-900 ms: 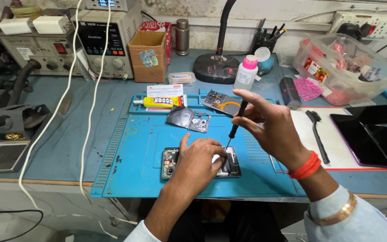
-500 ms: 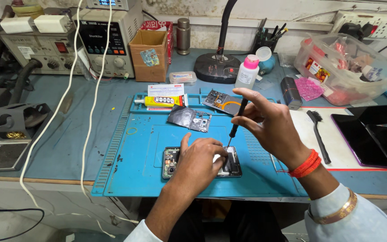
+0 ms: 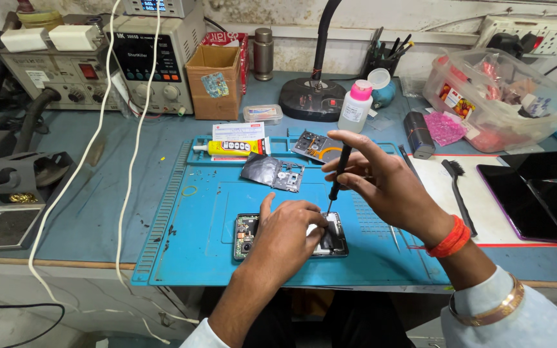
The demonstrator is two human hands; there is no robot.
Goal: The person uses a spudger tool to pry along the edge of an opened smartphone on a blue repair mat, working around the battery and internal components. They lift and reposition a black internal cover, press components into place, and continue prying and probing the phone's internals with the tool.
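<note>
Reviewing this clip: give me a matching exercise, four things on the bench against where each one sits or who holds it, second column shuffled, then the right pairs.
Things:
1. screwdriver
2. opened phone
3. glue tube
4. black brush

Places:
A. on the white sheet right of the blue mat
B. under the left hand, on the mat
C. in the right hand, tip down at the phone
D. at the mat's far edge, lying sideways

Pairs: 1-C, 2-B, 3-D, 4-A
</note>
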